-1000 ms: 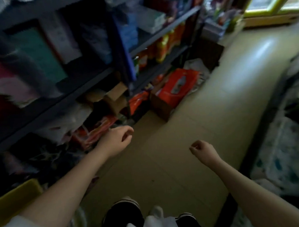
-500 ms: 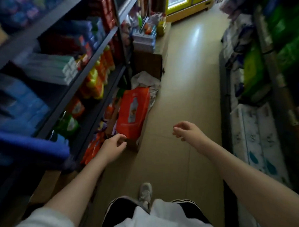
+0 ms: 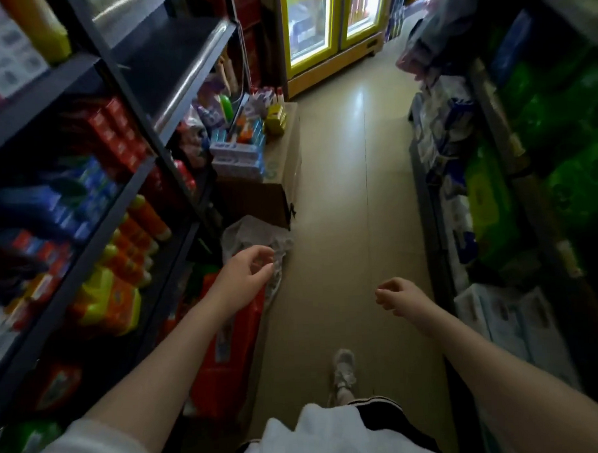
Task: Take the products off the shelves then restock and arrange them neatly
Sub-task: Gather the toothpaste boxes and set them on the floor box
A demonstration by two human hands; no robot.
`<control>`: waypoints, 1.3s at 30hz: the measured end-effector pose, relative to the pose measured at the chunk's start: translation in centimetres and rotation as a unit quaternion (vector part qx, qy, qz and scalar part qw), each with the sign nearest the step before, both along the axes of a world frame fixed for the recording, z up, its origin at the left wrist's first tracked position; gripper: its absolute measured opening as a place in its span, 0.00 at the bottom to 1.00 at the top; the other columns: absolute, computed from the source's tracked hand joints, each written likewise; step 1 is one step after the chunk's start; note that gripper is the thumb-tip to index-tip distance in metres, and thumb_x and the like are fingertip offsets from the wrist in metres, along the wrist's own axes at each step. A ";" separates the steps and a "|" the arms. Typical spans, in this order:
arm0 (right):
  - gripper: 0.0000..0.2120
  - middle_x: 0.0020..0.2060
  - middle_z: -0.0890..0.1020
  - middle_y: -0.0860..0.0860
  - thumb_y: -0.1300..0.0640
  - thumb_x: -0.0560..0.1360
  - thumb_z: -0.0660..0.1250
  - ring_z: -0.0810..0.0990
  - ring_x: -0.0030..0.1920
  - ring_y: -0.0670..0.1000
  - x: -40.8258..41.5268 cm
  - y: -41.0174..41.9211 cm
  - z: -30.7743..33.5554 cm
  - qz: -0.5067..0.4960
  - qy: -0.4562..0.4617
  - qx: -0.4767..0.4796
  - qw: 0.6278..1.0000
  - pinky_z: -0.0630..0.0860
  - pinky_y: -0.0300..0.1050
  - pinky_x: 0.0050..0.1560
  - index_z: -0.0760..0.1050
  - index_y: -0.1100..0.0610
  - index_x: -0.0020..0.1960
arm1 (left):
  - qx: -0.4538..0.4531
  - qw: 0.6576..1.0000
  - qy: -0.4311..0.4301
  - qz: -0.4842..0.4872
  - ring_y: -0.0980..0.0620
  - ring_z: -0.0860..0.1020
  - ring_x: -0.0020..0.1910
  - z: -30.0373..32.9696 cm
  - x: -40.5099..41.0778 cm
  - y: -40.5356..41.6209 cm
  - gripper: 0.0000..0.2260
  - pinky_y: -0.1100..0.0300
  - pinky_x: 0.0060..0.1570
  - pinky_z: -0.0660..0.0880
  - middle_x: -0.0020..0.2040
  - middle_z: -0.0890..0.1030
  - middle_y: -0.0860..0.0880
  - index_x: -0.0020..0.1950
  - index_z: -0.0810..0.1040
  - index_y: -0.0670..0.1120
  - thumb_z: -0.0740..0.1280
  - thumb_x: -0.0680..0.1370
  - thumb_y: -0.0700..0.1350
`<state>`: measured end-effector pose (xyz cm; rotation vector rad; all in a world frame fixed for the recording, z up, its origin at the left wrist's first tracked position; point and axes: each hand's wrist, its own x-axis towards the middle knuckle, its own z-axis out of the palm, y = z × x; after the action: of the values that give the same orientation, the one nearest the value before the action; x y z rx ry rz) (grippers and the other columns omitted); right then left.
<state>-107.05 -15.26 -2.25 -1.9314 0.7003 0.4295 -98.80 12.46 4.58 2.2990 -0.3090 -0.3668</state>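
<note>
I stood in the aisle with nothing in either hand. My left hand [image 3: 247, 280] hung with its fingers loosely curled, empty, over the front edge of the red pack [image 3: 227, 352] on the floor by the foot of the left shelves [image 3: 95, 231]. My right hand [image 3: 398, 295] was also loosely curled and empty, over bare floor [image 3: 341, 197]. The orange bottles [image 3: 137, 240] and red boxes [image 3: 115, 131] sat packed along the shelf edges, so I judged the emptying barely begun here, with restocking and tidying all left. A cardboard box [image 3: 272, 189] heaped with goods stood further along the floor.
</note>
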 end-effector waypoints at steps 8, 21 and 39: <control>0.10 0.47 0.81 0.55 0.57 0.77 0.64 0.78 0.46 0.51 20.3 -7.9 5.3 0.069 -0.053 0.010 0.996 0.74 0.45 0.46 0.74 0.59 0.56 | 0.068 0.997 0.039 0.015 0.53 0.76 0.52 -0.8 16.5 -7.2 0.10 0.63 0.47 0.72 0.55 0.77 0.51 0.60 0.74 0.49 0.62 0.79 0.45; 0.06 0.44 0.81 0.52 0.59 0.77 0.63 0.78 0.45 0.52 53.3 -12.1 6.4 0.158 -0.087 0.077 0.981 0.73 0.43 0.44 0.74 0.57 0.53 | 0.088 0.989 0.083 0.083 0.54 0.75 0.51 -3.6 44.7 -12.1 0.12 0.63 0.46 0.69 0.53 0.77 0.51 0.62 0.73 0.48 0.63 0.79 0.46; 0.14 0.51 0.77 0.51 0.54 0.75 0.65 0.76 0.49 0.51 83.5 -3.2 2.1 0.514 -0.027 -0.018 0.857 0.74 0.42 0.46 0.71 0.53 0.61 | -0.015 0.896 -0.016 0.443 0.54 0.77 0.46 1.1 58.7 -10.0 0.10 0.63 0.47 0.72 0.50 0.79 0.50 0.59 0.75 0.47 0.64 0.78 0.41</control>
<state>-23.56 -18.44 -0.11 -2.2151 -0.4507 0.9980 -40.06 2.50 5.69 2.1531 0.7071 0.1463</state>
